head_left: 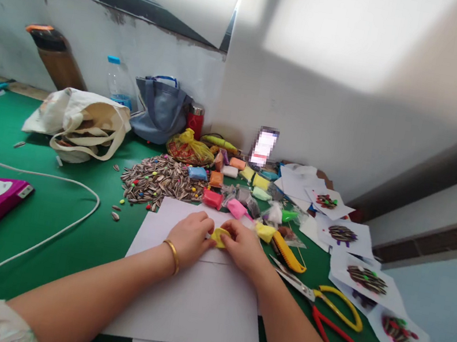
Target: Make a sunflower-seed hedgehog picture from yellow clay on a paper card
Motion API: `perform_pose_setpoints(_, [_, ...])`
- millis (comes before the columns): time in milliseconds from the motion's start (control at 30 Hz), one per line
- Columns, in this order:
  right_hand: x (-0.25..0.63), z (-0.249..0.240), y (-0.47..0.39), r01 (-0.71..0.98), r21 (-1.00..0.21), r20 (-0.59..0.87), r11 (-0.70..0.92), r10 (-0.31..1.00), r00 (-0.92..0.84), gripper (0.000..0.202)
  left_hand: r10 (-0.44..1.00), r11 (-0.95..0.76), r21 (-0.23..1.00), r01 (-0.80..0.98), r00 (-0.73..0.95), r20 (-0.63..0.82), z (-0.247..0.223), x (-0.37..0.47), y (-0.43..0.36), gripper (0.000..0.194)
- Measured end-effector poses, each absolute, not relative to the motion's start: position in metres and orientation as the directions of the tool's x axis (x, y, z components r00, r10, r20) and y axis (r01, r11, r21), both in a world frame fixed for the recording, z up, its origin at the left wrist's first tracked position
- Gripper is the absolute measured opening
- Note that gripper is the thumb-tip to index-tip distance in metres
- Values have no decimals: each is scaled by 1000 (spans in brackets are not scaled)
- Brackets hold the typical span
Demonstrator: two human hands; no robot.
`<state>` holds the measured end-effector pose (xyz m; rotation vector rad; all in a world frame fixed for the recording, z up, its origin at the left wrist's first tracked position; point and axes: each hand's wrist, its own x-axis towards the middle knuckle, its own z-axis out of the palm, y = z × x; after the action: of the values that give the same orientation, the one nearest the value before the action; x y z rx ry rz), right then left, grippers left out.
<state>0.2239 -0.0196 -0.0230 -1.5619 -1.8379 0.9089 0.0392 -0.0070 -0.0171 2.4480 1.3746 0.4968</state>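
Between my two hands, over the white paper (188, 304), is a flattened piece of yellow modelling clay (221, 238). My left hand (191, 235), with a gold bangle on its wrist, pinches the clay's left side. The fingers of my right hand (244, 245) are closed on its right side. Just beyond the paper lie small packets of coloured clay, among them a red one (212, 198), a pink one (238, 209) and a yellow one (264, 232). A heap of striped sunflower seeds (165, 181) spreads to the left of them.
Open scissors (313, 295) and a yellow utility knife (288, 252) lie to the right. Several paper sheets with seed pictures (368, 281) line the right edge. A white cable (70, 226), a cloth bag (84, 117), a blue bag (162, 110) and a phone (264, 145) stand or lie around.
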Motion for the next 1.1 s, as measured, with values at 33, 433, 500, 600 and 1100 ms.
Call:
perform_pose_setpoints(33, [226,-23,-19,606,-790,-17,91,985,-171,19,860,-503,410,761,486,154,-17,39,-7,14])
perform_pose_setpoints(433, [232,-30,-14,670,-732,24,123,988,-155,28,855,-513,408,755,492,164,-16,39,-10,12])
perform_pose_setpoints(500, [232,-30,-14,677,-726,22,125,987,-158,28,856,-511,409,756,487,171,-16,40,-10,14])
perform_pose_setpoints(600, [230,-28,-15,676,-727,15,120,987,-159,28,863,-502,393,771,476,169,-15,43,-11,18])
perform_pose_setpoints(1100, [249,-25,-9,467,-884,-67,-16,993,-93,24,866,-499,368,785,471,168,-15,45,-14,18])
